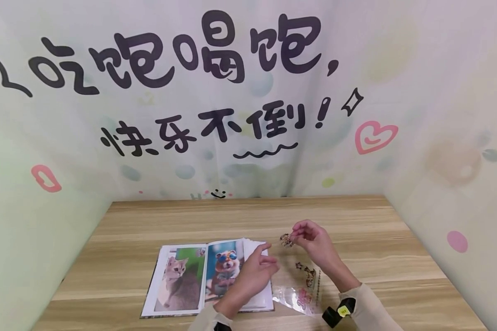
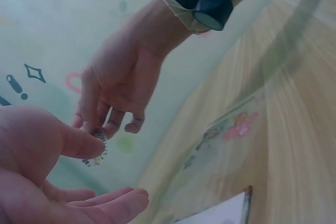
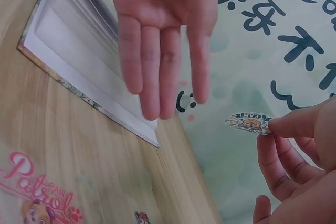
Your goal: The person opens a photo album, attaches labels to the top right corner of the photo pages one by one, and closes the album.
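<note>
Between the thumb and fingertips of my right hand (image 1: 314,242) is a small round sticker (image 3: 249,123) with a cartoon face and lettering, held above the table. My left hand (image 1: 251,275) is over the right page of an open photo album (image 1: 152,294), its fingers straight and apart from the sticker in the right wrist view. A cat photo (image 1: 178,287) fills the left page. On the right page is a photo of a furry animal in sunglasses (image 1: 225,271), partly covered by my left hand.
A clear sticker sheet (image 1: 289,296) with pink Paw Patrol lettering lies on the wooden table (image 1: 356,220), just right of the album and below my right hand. Printed cloth walls (image 1: 248,174) enclose the table at the back and sides.
</note>
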A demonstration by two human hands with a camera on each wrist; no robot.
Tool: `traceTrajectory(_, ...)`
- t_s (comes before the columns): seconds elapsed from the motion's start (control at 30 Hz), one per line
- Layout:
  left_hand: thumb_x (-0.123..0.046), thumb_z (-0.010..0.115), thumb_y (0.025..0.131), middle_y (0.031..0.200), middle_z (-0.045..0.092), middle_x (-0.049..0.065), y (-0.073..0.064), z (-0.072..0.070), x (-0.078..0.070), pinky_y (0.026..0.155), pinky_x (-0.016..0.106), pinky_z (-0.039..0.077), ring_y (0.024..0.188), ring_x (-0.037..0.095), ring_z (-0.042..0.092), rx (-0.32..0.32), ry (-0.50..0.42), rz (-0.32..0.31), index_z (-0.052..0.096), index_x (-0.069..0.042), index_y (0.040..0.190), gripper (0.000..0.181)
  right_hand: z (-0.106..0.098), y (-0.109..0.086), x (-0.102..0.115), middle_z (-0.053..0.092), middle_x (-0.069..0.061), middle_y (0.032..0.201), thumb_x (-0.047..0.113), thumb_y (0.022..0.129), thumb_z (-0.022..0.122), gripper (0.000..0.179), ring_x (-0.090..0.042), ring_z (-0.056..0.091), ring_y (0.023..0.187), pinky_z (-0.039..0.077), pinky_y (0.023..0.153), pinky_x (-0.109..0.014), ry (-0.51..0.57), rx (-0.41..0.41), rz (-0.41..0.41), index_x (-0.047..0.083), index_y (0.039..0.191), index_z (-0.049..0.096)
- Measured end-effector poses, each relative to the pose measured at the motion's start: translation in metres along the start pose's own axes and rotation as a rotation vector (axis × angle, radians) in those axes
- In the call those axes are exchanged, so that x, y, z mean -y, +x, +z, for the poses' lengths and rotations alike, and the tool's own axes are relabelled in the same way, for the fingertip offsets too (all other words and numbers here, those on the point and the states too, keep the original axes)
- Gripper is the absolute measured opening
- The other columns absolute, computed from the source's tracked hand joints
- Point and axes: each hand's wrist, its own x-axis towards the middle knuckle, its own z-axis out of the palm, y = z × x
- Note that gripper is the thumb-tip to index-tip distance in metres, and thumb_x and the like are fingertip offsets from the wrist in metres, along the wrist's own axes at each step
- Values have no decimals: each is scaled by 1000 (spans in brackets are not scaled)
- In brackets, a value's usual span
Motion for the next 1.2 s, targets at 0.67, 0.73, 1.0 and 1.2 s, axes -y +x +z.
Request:
traceTrajectory(0.67,-15,61,98,122,64,22,-8,-63,1,90,30,53,111,29,64,-116,-9,82,57,0,131,37,8,2,2,65,-16,97,-11,84,65,24,-15,64,84,56,81,-25,63,34,87,-7,107,58)
traceTrajectory(0.73,-16,61,98,123,65,20,-10,-69,4,91,29,53,111,27,64,-138,41,93,59,0,129,35,9,2,1,65,-16,97,-11,84,65,25,-16,64,85,57,82,-28,65,36,93,-7,107,58)
traceTrajectory(1.0,-12,61,97,119,66,19,-18,-84,13,86,30,57,106,30,67,-198,168,125,63,1,121,28,14,2,2,64,-17,98,-11,86,62,23,-16,63,87,56,84,-31,60,41,97,-5,108,58)
traceTrajectory(1.2,-8,65,94,116,69,14,-22,-91,23,91,43,54,105,30,67,-237,396,216,66,-3,119,26,21,3,3,63,-17,98,-15,85,58,24,-17,62,88,56,82,-25,73,48,83,-7,108,57)
